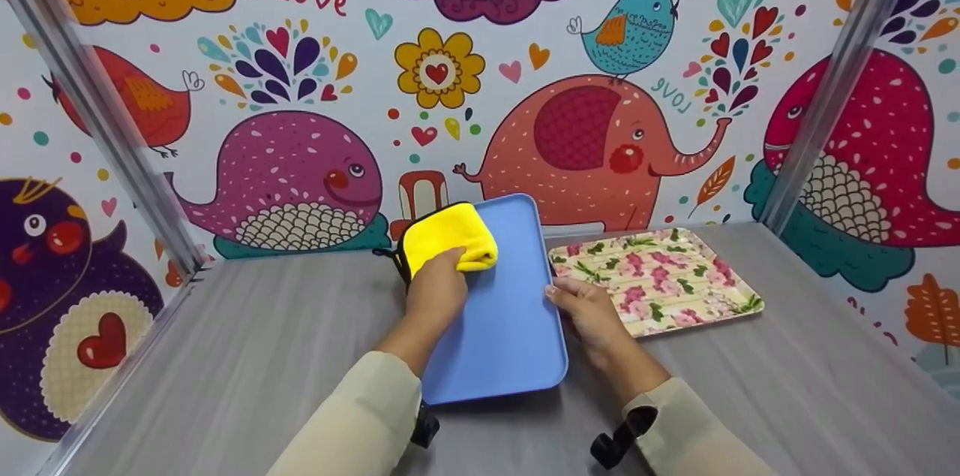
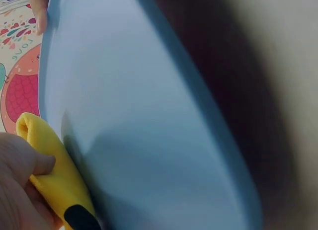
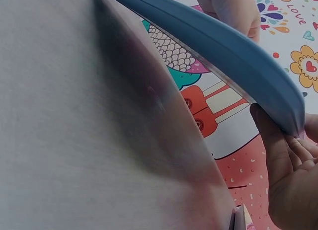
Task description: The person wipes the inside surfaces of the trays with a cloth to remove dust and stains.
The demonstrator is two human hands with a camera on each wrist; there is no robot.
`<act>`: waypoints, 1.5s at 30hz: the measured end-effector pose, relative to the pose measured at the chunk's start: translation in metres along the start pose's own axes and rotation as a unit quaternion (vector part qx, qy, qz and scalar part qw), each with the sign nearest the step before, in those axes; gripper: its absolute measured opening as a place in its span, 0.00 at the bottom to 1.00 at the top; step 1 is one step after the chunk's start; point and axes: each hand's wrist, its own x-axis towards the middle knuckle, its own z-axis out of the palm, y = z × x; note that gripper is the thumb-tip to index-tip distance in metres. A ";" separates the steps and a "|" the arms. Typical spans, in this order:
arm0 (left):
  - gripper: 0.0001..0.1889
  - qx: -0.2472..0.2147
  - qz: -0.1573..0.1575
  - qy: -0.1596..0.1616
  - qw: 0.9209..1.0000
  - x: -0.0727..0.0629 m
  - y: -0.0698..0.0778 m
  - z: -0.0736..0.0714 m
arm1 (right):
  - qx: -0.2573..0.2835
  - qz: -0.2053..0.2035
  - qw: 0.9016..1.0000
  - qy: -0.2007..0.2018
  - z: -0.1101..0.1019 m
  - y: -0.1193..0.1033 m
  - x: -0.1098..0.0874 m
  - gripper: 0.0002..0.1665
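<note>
Here's the blue tray point(image 1: 499, 341), mid-frame, tilted with its upper end raised over the table point(image 1: 300, 341); whether its lower edge touches down, we can't tell. At its upper left we've got the yellow cloth point(image 1: 446, 236), pinched in the left hand point(image 1: 437, 288). On the tray's right edge, the right hand point(image 1: 596, 318) grips the rim. This looks like wiping, so we'd want the cloth folded flat, pressure light and even, strokes carried right into rim and corners, and that right-hand grip firm so nothing swings. Off at centre right lies the floral tray point(image 1: 660, 281); behind, the cartoon wall point(image 1: 300, 161).
</note>
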 end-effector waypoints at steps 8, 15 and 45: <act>0.22 -0.017 0.032 0.009 0.999 -0.003 0.012 0.008 | -0.017 0.008 1.000 0.005 0.001 0.000 -0.001 0.20; 0.21 -0.026 0.033 0.002 0.999 -0.006 0.027 0.014 | -0.021 0.005 1.000 0.004 0.000 -0.003 -0.002 0.22; 0.21 0.017 0.117 -0.010 0.993 -0.016 0.043 0.028 | -0.020 0.005 1.000 -0.020 -0.001 -0.003 -0.001 0.25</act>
